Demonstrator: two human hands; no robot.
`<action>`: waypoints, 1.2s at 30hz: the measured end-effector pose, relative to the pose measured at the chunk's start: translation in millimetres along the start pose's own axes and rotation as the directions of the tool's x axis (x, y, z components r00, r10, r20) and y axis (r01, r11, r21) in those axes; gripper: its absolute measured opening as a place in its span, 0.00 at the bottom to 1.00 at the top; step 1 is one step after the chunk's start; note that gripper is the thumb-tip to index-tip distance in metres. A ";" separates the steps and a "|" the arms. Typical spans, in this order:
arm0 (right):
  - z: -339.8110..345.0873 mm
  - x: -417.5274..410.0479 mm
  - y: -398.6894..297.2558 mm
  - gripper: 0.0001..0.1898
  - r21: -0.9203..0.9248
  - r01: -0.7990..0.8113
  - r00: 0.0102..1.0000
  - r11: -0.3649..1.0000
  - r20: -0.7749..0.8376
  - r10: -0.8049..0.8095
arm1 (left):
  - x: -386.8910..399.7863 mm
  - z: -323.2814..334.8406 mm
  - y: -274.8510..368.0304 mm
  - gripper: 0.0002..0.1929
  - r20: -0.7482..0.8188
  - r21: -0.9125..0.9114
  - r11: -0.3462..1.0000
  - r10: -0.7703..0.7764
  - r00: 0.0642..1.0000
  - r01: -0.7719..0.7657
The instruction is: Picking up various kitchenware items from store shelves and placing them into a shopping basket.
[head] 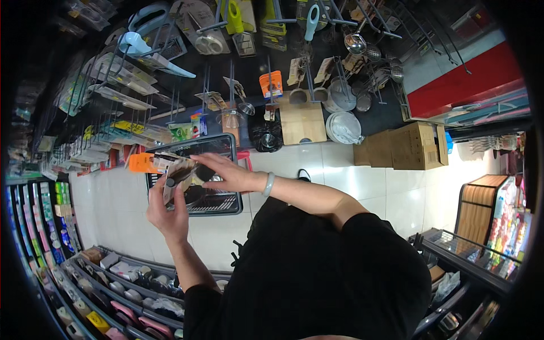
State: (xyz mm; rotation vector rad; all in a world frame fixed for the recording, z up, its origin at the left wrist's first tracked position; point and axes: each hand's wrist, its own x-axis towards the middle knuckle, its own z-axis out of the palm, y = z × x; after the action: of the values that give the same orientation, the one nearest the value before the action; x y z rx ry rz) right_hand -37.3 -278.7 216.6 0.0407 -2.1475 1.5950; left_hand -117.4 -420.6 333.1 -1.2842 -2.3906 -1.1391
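My left hand (169, 204) is closed on a carded package (180, 171) with dark, rounded parts. On the package's right side lies my right hand (223, 172), its fingers stretched out; whether it grips anything does not show clearly. Both hands are above a dark plastic shopping basket (238, 187) that stands on the tiled floor. An orange package (143, 163) shows just left of the carded package, and a black round item (193, 197) lies beneath it, partly hidden by my hands.
Hooks ahead hold kitchen tools, among them a metal ladle (355, 43). A wooden cutting board (302, 121), stacked white bowls (343, 127) and cardboard boxes (412, 146) line the display's foot. Shelves of goods (140, 293) stand behind and to the left.
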 end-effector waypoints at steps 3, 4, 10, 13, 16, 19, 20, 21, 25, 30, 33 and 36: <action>-28.5 -8.0 -2.4 0.35 -0.067 0.040 0.997 0.997 -0.067 -0.044 | 12.3 16.2 31.5 0.14 -0.012 -0.093 0.995 0.040 0.999 -0.041; -39.7 -16.2 -2.8 0.36 -0.258 0.044 0.989 0.965 -0.126 -0.079 | 13.4 27.6 36.0 0.14 -0.003 -0.191 0.980 0.056 0.998 -0.056; -109.2 -95.7 43.9 0.15 0.069 -0.281 0.881 0.957 -0.376 0.286 | 22.9 135.8 82.5 0.14 0.281 -0.373 0.923 0.018 0.959 0.092; -144.4 -140.3 66.3 0.14 0.099 -0.353 0.799 0.930 -0.485 0.355 | 23.7 191.9 100.0 0.13 0.413 -0.554 0.787 -0.022 0.910 0.270; -178.2 -187.3 85.8 0.11 0.060 -0.476 0.724 0.878 -0.539 0.429 | 18.9 255.3 95.7 0.18 0.585 -0.586 0.703 0.021 0.811 0.404; -197.9 -221.2 96.6 0.10 0.180 -0.491 0.633 0.852 -0.598 0.491 | 2.3 310.2 98.2 0.24 0.620 -0.612 0.692 0.118 0.775 0.384; -204.1 -227.9 93.3 0.09 0.187 -0.523 0.605 0.832 -0.607 0.516 | -5.7 323.9 99.8 0.25 0.658 -0.617 0.636 0.095 0.747 0.463; -209.6 -235.2 89.7 0.09 0.195 -0.553 0.571 0.810 -0.619 0.539 | -10.9 333.6 104.7 0.25 0.696 -0.616 0.577 0.079 0.713 0.537; -224.8 -261.9 109.5 0.07 0.354 -0.418 0.496 0.837 -0.683 0.536 | -24.2 357.8 109.6 0.24 0.757 -0.556 0.605 0.085 0.647 0.570; -236.3 -274.0 117.6 0.09 0.374 -0.403 0.518 0.835 -0.659 0.545 | -30.5 367.7 110.9 0.18 0.810 -0.489 0.623 0.064 0.583 0.611; -239.0 -273.7 121.5 0.10 0.386 -0.389 0.542 0.836 -0.638 0.547 | -29.5 370.4 120.6 0.16 0.769 -0.520 0.656 0.079 0.635 0.547; -240.8 -264.2 121.7 0.10 0.336 -0.402 0.576 0.851 -0.629 0.521 | -25.8 374.9 124.8 0.13 0.740 -0.541 0.648 0.064 0.670 0.536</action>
State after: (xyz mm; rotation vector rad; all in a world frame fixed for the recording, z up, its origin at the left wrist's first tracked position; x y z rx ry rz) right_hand 246.0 -83.8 60.3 -1.0179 -1.4561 1.6599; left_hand 60.6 -130.3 131.0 -1.9568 -2.8088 -2.2196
